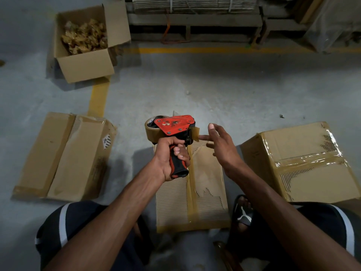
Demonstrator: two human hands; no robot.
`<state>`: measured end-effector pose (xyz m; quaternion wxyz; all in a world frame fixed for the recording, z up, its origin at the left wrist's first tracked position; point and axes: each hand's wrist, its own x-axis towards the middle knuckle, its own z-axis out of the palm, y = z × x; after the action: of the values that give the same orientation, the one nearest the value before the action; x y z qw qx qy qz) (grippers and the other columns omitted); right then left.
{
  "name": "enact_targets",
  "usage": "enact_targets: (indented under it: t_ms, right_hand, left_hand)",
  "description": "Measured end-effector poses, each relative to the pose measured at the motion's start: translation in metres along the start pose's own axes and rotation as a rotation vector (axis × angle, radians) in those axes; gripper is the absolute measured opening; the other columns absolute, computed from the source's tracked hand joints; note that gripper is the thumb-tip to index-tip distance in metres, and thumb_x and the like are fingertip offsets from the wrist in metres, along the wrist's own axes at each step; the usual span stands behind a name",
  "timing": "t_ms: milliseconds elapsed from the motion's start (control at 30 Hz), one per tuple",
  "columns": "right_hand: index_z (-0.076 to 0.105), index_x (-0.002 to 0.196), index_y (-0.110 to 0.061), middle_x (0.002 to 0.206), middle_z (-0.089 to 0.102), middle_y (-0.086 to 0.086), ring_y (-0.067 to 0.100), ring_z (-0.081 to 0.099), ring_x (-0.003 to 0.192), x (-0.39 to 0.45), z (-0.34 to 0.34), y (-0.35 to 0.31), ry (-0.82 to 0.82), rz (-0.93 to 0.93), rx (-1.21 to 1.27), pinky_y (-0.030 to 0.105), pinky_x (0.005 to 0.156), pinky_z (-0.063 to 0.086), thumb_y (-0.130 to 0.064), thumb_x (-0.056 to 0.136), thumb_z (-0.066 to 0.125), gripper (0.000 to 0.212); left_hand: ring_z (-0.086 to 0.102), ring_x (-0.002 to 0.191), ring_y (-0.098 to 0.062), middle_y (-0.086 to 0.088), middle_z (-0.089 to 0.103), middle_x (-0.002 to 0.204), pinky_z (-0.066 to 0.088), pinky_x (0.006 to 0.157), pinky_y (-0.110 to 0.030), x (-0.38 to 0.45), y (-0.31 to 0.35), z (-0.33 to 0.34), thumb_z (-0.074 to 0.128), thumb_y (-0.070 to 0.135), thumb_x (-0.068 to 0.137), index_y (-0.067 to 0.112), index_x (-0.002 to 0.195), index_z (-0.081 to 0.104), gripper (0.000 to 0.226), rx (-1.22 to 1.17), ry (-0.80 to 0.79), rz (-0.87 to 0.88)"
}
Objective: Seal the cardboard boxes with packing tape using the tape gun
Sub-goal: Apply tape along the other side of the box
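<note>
My left hand grips the black and red handle of the red tape gun, held up above a small cardboard box between my knees. A brown tape roll sits in the gun. A strip of tape runs down the middle seam of that box. My right hand is beside the gun's mouth with fingers spread, one fingertip touching the loose tape end.
A taped cardboard box stands at my right. A flattened, taped box lies on the floor at left. An open box of crumpled tape scraps stands far left. A pallet with stacked cardboard is behind a yellow floor line.
</note>
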<state>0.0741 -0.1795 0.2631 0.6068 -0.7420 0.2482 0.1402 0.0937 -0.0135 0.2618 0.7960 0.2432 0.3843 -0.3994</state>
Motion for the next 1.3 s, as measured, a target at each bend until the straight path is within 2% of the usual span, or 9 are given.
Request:
enact_targets:
  t_ms: [233, 367, 567, 933, 1033, 1133, 1233, 1300]
  right_hand:
    - [0.050, 0.136, -0.031, 0.106, 0.073, -0.009, 0.022, 0.060, 0.119, 0.0001, 0.0001, 0.0003, 0.035, -0.002, 0.006, 0.047, 0.103, 0.042, -0.058, 0.106, 0.038, 0.042]
    - [0.051, 0.137, -0.027, 0.104, 0.074, -0.006, 0.020, 0.061, 0.114, 0.0008, 0.0001, 0.0009, 0.048, -0.010, 0.008, 0.045, 0.099, 0.042, -0.056, 0.107, 0.038, 0.044]
    - [0.054, 0.137, -0.020, 0.101, 0.073, 0.001, 0.013, 0.063, 0.101, 0.0037, -0.0001, 0.0013, 0.064, -0.020, -0.005, 0.038, 0.084, 0.040, -0.053, 0.108, 0.038, 0.047]
    - [0.057, 0.137, -0.017, 0.100, 0.071, 0.004, 0.017, 0.066, 0.100, 0.0044, -0.0036, 0.0024, 0.058, -0.013, -0.012, 0.030, 0.073, 0.042, -0.053, 0.107, 0.040, 0.050]
    - [0.063, 0.129, -0.017, 0.098, 0.071, 0.004, 0.021, 0.067, 0.101, 0.0043, -0.0052, 0.0022, 0.054, -0.008, -0.031, 0.031, 0.073, 0.043, -0.053, 0.106, 0.046, 0.046]
    - [0.070, 0.112, -0.016, 0.098, 0.071, 0.005, 0.025, 0.067, 0.100, 0.0038, -0.0057, 0.0002, 0.042, -0.003, -0.064, 0.035, 0.075, 0.046, -0.050, 0.103, 0.054, 0.039]
    - [0.075, 0.098, -0.011, 0.094, 0.073, 0.010, 0.030, 0.067, 0.098, 0.0025, -0.0066, 0.0001, 0.055, -0.006, -0.081, 0.048, 0.089, 0.054, -0.047, 0.101, 0.059, 0.040]
    - [0.075, 0.093, -0.009, 0.092, 0.073, 0.012, 0.031, 0.068, 0.095, 0.0030, -0.0077, 0.0008, 0.077, -0.005, -0.094, 0.055, 0.095, 0.054, -0.047, 0.100, 0.060, 0.042]
  left_hand:
    - [0.032, 0.034, -0.007, 0.008, 0.035, 0.044, 0.033, 0.037, -0.016, -0.0003, 0.0005, -0.0012, 0.053, 0.011, 0.078, 0.016, 0.058, 0.042, 0.024, -0.010, 0.000, -0.006]
    - [0.032, 0.034, -0.007, 0.008, 0.035, 0.045, 0.032, 0.037, -0.015, -0.0013, -0.0001, -0.0004, 0.054, 0.010, 0.076, 0.016, 0.058, 0.042, 0.022, -0.001, 0.007, 0.002]
    - [0.031, 0.034, -0.006, 0.008, 0.035, 0.045, 0.032, 0.037, -0.015, -0.0011, -0.0001, -0.0019, 0.054, 0.010, 0.076, 0.016, 0.057, 0.043, 0.023, 0.001, 0.020, 0.000]
    - [0.031, 0.035, -0.007, 0.008, 0.035, 0.045, 0.032, 0.038, -0.015, -0.0019, -0.0011, -0.0015, 0.054, 0.010, 0.078, 0.016, 0.058, 0.043, 0.024, 0.014, 0.027, -0.001]
    - [0.031, 0.035, -0.006, 0.008, 0.035, 0.046, 0.032, 0.038, -0.015, -0.0007, -0.0010, -0.0027, 0.054, 0.010, 0.078, 0.016, 0.059, 0.043, 0.023, 0.010, 0.031, 0.000]
    - [0.031, 0.036, -0.006, 0.008, 0.036, 0.046, 0.032, 0.038, -0.016, 0.0002, -0.0011, -0.0034, 0.053, 0.011, 0.081, 0.016, 0.059, 0.043, 0.025, 0.003, 0.027, -0.008]
    - [0.031, 0.036, -0.006, 0.008, 0.036, 0.046, 0.032, 0.038, -0.015, -0.0003, -0.0017, -0.0029, 0.052, 0.011, 0.082, 0.016, 0.058, 0.044, 0.026, 0.010, 0.036, -0.008]
    - [0.030, 0.037, -0.006, 0.008, 0.036, 0.047, 0.031, 0.039, -0.016, -0.0017, -0.0020, -0.0018, 0.053, 0.010, 0.081, 0.016, 0.058, 0.044, 0.025, 0.029, 0.037, -0.001]
